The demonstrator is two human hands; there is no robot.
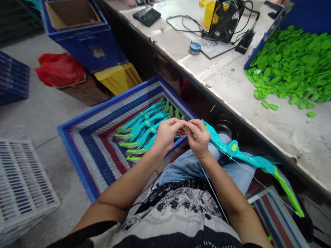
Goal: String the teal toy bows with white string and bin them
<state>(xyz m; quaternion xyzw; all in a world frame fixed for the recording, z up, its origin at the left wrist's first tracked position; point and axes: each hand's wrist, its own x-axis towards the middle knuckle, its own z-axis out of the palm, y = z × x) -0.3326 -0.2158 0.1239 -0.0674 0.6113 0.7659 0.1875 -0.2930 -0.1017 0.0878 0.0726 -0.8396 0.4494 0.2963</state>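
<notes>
A teal and green toy bow lies across my lap, its far limb reaching down to the right. My left hand and my right hand meet at the bow's near end, fingers pinched together on its tip and on the thin white string that runs along the bow. Just beyond my hands, several finished bows are stacked in a blue crate lined with a striped bag.
A worktable runs along the right with a heap of green plastic pieces, a black fan, cables and a tape roll. On the floor stand a white crate, blue crates, a yellow crate and a red bag.
</notes>
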